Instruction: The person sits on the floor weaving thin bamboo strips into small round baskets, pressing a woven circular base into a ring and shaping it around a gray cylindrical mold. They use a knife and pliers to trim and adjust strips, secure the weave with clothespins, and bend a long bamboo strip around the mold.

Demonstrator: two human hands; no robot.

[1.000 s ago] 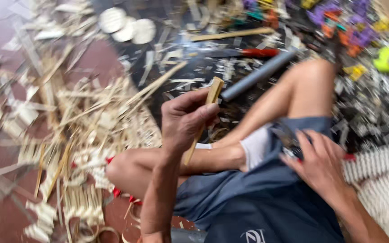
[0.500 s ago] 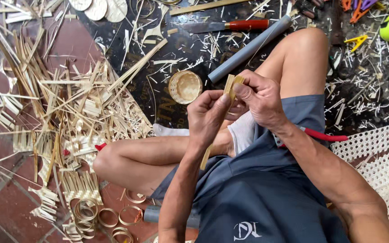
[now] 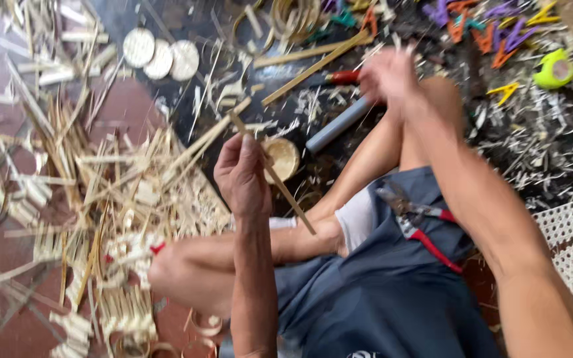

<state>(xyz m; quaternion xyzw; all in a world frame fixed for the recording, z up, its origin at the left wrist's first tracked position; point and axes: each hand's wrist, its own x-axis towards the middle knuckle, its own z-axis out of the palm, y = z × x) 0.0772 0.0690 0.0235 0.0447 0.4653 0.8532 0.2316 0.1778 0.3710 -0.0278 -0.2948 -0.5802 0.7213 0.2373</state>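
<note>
Here the left hand (image 3: pixel 243 176) pinches a thin bamboo strip (image 3: pixel 273 174) slanting above the crossed legs, while the blurred right hand (image 3: pixel 387 78), its grip impossible to read, hovers near the red-handled knife (image 3: pixel 339 77).

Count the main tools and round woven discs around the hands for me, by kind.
Round woven discs: 3
Small round basket: 1
Grey tube: 1
Red-handled shears on the lap: 1
Red-handled knife: 1
Bamboo strip in left hand: 1
Total: 8
</note>
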